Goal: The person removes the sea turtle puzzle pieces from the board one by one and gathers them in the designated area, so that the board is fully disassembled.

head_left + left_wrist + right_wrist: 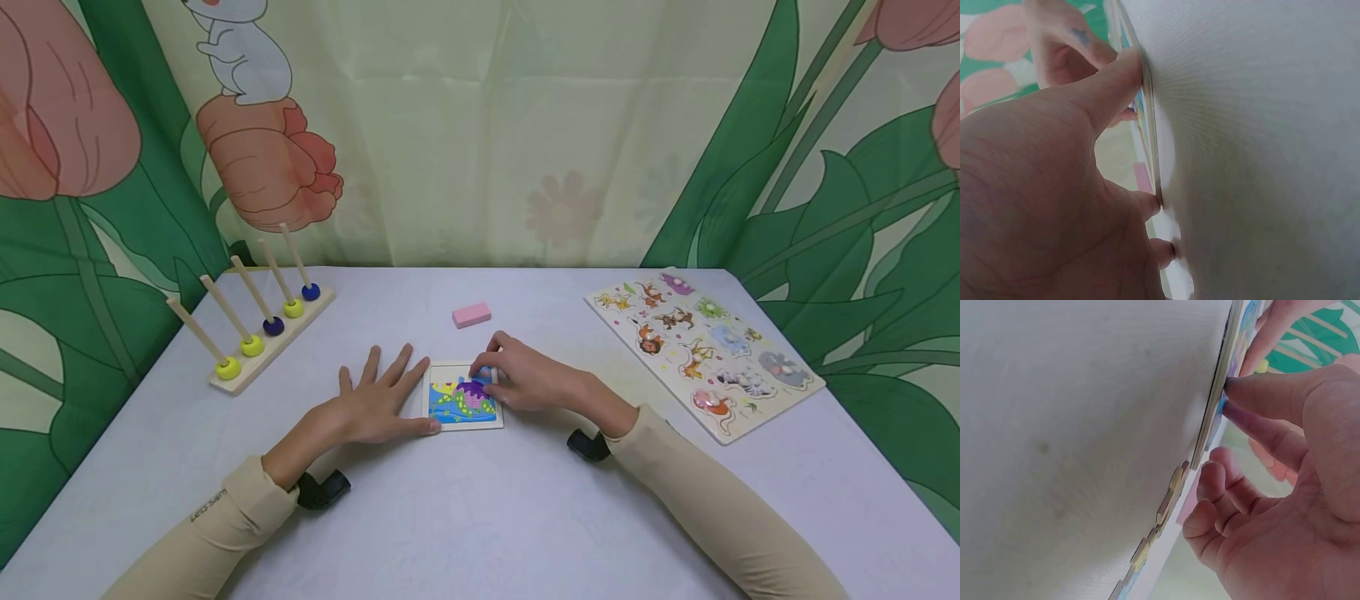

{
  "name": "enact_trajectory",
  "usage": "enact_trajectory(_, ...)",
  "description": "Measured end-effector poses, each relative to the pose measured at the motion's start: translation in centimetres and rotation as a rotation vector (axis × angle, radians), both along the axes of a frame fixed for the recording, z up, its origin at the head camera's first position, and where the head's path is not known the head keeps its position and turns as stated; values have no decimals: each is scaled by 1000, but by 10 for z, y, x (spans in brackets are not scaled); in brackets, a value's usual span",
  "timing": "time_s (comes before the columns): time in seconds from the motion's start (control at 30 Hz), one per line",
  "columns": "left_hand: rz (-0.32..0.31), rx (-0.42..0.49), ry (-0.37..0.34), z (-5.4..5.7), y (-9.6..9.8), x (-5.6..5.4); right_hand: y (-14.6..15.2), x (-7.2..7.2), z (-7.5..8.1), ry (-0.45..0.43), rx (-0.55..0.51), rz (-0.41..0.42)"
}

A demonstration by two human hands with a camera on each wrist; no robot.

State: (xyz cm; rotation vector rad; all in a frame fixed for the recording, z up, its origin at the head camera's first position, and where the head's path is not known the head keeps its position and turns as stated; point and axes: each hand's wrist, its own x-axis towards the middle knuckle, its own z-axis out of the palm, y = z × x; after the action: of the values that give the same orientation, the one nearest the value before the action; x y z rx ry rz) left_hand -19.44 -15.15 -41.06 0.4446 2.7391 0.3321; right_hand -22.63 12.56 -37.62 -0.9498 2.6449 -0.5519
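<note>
Located at the middle of the counter (480, 517), between the two hands: one small wooden puzzle tray (471, 428), lying flat, picture up. Beyond the far side, apart from the tray: a pink block (471, 315).

Left hand (367, 408): spread wide, thumb against the near left corner, forefinger touching the far left corner. Right hand (528, 375): narrow, thumb and forefinger pinching a blue puzzle piece (486, 372) at the far right of the tray, other fingers bent and off the tray in the right wrist view. Cannot tell from any view: piece fully seated or partly raised.

Handling, tray: judged light, thin and stiff, not readily broken by finger pressure. Likely to slide on the smooth covering if pushed from one side only; best braced at the left corners. For lifting, best taken by opposite side rims and kept level, to avoid spilling pieces.

Handling, piece: judged very light and rigid, somewhat slick on the printed face. Best held by opposite edges; not to be levered, for fear of chipping.

Orientation: far side roughly parallel to the far edge of the counter. Long axis judged left to right; foreshortened in the head view, so near-square proportions not ruled out. Printed purple figure (472, 398) right of middle, blue band towards the person, pale strip at far left; judged upright to the person. Piece partly covered by fingers; own long axis not determinable.
</note>
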Motion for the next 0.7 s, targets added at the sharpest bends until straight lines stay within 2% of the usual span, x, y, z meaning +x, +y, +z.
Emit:
enact_trajectory(0.17, 4, 3, 0, 2, 1, 2, 0, 0, 1, 3, 7, -8)
enact_trajectory(0.5, -4, 10, -32, 24, 7, 12, 0, 1, 3, -16, 0, -21)
enact_trajectory(0.7, 1, 4, -35, 25, 8, 12, 1, -1, 1, -13, -20, -21)
